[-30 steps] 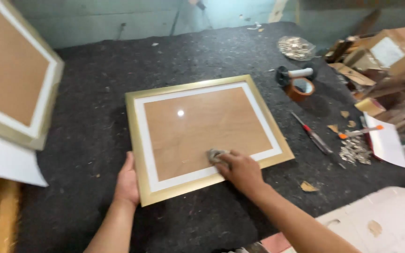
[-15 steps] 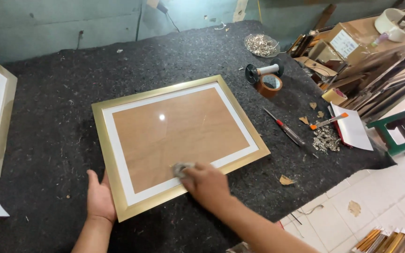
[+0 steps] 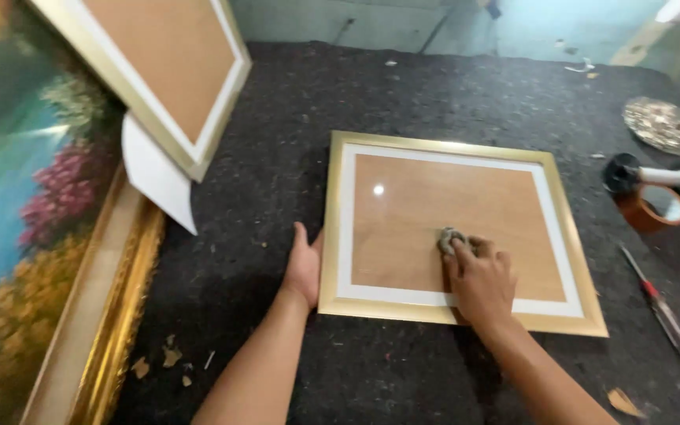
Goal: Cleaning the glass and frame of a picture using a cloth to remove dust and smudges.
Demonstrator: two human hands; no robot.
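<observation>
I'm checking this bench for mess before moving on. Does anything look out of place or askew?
Torn brown scraps litter the dark mat beside the ornate painting frame, and a second gold frame rests tilted over a white sheet. The frame being wiped lies flat.

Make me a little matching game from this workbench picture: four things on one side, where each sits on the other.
Things:
1. left hand
2. right hand
3. tape roll
4. flower painting

Places:
A. far left edge
B. on the glass, pressing a grey wad
C. right of the gold frame
D. against the frame's left side

Pairs: 1-D, 2-B, 3-C, 4-A
</observation>
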